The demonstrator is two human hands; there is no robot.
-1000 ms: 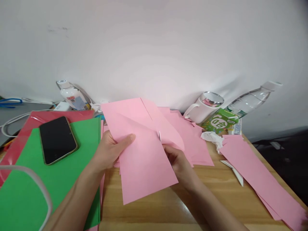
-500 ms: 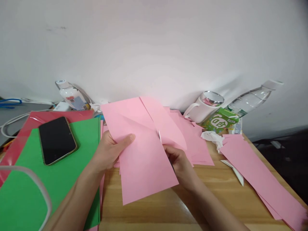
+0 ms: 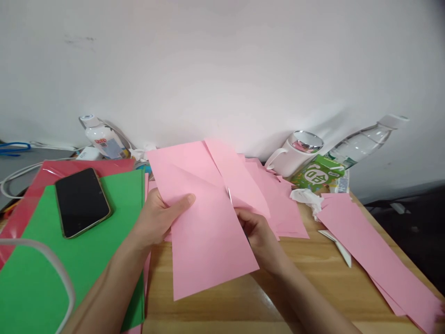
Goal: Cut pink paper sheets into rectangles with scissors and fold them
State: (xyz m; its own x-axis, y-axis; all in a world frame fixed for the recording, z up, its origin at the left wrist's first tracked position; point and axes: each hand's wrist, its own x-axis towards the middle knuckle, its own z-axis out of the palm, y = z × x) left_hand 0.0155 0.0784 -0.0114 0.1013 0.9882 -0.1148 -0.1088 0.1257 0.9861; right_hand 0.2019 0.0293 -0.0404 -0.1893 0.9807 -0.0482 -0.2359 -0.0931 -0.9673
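A sheet of pink paper (image 3: 208, 241) is held up over the desk, tilted toward me. My left hand (image 3: 162, 215) pinches its left side, thumb on top and fingers underneath. At the right edge my right hand (image 3: 259, 232) is closed round scissors (image 3: 230, 195); one thin blade tip shows above the paper, while the handles are mostly hidden. From the blade up to the far edge runs a cut, and the partly severed strip (image 3: 239, 176) curls away to the right. Behind it lie more pink sheets (image 3: 288, 213) in an uneven pile.
On the left, a black phone (image 3: 82, 202) lies on green paper (image 3: 38, 278), with a white cable (image 3: 52, 260) in front. A white bottle (image 3: 104, 139), white mug (image 3: 294, 153), green box (image 3: 318, 174) and clear bottle (image 3: 365, 144) line the wall. Pink strips (image 3: 378, 260) lie right.
The near edge of the sheet has dipped slightly toward me and its near left corner has shifted left. Both hands keep their grips, and the blade is in nearly the same place.
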